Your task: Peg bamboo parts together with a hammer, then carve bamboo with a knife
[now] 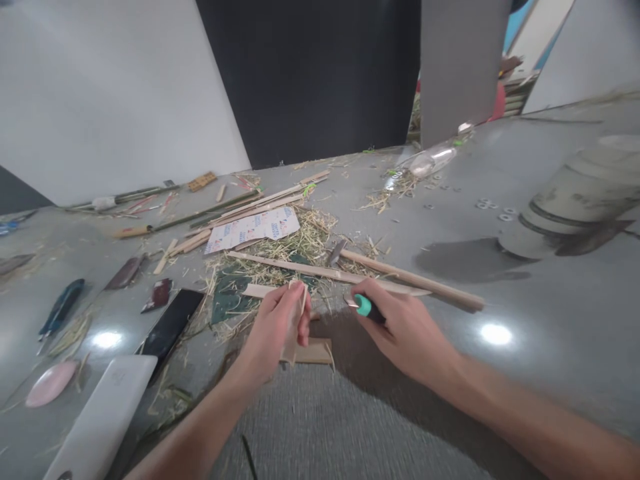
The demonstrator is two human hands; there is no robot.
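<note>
My left hand (pixel 270 330) is closed around a short pale bamboo strip (pixel 293 327), held upright with its top end by the thumb. In my right hand (pixel 407 327) is a carving knife (pixel 364 305) with a black and teal handle; its short metal blade points left, apart from the strip. Beneath the left hand lies a flat piece of wood (pixel 315 351) on a grey cloth-like surface (pixel 310 413). Just beyond the hands a long bamboo strip (pixel 310 268) lies across a heap of shavings (pixel 313 237). A hammer (pixel 415 277) with a wooden handle rests behind my right hand.
To the left lie a white slab-like device (pixel 103 413), a black flat object (pixel 175 327), a pink oval object (pixel 51 384) and a dark teal tool (pixel 63 307). Printed paper (pixel 253 229) covers some sticks. At right are a large cylinder (pixel 575 200), several washers (pixel 506 217) and a clear bottle (pixel 433 162).
</note>
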